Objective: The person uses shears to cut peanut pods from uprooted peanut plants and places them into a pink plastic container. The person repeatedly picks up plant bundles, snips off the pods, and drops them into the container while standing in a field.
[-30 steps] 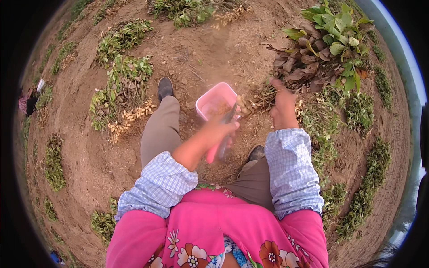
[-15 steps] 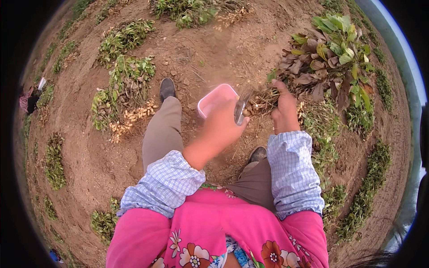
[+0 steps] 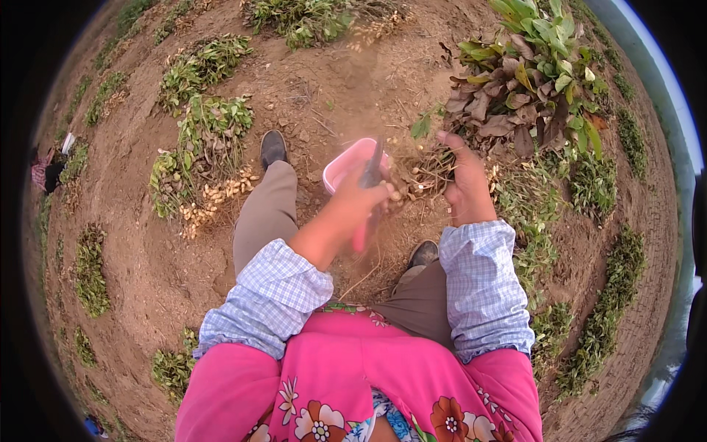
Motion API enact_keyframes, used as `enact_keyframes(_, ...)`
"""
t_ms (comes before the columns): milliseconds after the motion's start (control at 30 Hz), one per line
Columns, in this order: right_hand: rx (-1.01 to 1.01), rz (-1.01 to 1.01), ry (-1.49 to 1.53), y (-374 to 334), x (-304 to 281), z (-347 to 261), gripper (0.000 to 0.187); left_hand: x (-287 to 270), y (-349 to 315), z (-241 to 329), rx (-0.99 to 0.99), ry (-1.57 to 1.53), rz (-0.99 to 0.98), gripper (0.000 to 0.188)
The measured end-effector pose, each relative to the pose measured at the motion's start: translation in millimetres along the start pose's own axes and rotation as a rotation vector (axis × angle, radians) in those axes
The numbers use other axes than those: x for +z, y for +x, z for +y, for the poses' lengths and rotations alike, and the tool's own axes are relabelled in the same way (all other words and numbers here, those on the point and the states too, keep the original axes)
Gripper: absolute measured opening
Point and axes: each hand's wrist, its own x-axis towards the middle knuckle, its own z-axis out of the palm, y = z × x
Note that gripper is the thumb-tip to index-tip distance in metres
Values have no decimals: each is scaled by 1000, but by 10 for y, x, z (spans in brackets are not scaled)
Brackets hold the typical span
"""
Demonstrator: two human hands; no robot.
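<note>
My left hand (image 3: 349,205) is closed around a red-handled metal tool (image 3: 375,171). Motion blurs the tool, so its exact kind cannot be made out. Its grey metal end points up and away, beside the pod-bearing roots, while the red end hangs below my fist. Gripped in my right hand (image 3: 468,180) is a peanut plant, its tangled roots and pods (image 3: 426,175) facing my left hand. Large green and browned leaves (image 3: 526,88) spread beyond that hand. Partly behind my left hand stands a pink plastic tub (image 3: 333,171); its inside is mostly hidden.
Pulled peanut plants with pods (image 3: 210,199) lie on the brown soil (image 3: 184,272) to the left. More heaps (image 3: 302,22) lie at the far side, and leafy plants (image 3: 526,214) at the right. My shoes (image 3: 273,147) flank the tub. A dark bundle (image 3: 53,175) shows far left.
My left hand has shifted slightly left and turned the tool, so its red end now shows. The leafy top has moved a little up and left, while my right hand stays nearly in place.
</note>
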Motion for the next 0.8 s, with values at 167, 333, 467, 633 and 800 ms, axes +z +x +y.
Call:
enact_keyframes(167, 31, -39, 17, 14, -57, -34, 23, 11, -102, 86, -31, -178, -98, 38)
enact_keyframes(333, 84, -96, 49, -91, 15, -139, 22, 2, -112, 99, -65, -277, -172, 28)
enact_keyframes(467, 32, -50, 2, -17, -69, -75, 27, 5, -61, 16, -43, -200, -91, 26)
enact_keyframes(633, -25, 67, 15, 85, -145, -27, 23, 39, -118, 130, 61, 115, 105, 31)
enact_keyframes(800, -79, 109, 96, 104, -200, -70, 23, 94, -365, 444, 65, 319, -39, 24)
